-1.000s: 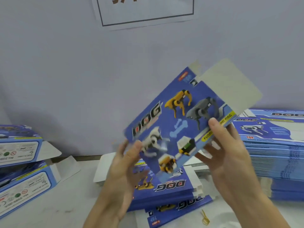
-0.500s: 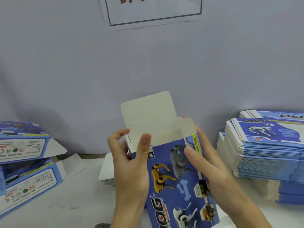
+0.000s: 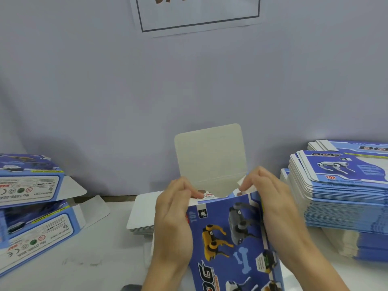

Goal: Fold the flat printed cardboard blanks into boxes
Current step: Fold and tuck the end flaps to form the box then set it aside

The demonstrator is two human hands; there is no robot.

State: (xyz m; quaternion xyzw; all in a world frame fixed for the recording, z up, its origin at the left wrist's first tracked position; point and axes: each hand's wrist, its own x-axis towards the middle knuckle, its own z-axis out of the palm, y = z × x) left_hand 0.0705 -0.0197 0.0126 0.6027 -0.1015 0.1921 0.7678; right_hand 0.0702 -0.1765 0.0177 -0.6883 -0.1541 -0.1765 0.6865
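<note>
The box (image 3: 231, 238) between the left hand (image 3: 172, 223) and the right hand (image 3: 277, 208) is deep blue, printed with a yellow robot dog, a grey one, a pale blue bone and a yellow strip down its right edge; its raised flap (image 3: 210, 156) is plain greyish-cream. Left of the left hand, the folded boxes (image 3: 31, 204) are blue with white label panels bearing red and green marks. Right of the right hand, the stack of blanks (image 3: 340, 198) is blue with white edges, a white dog and red lettering. The bench (image 3: 84, 259) is white, the wall (image 3: 105, 91) pale lilac-grey.
</note>
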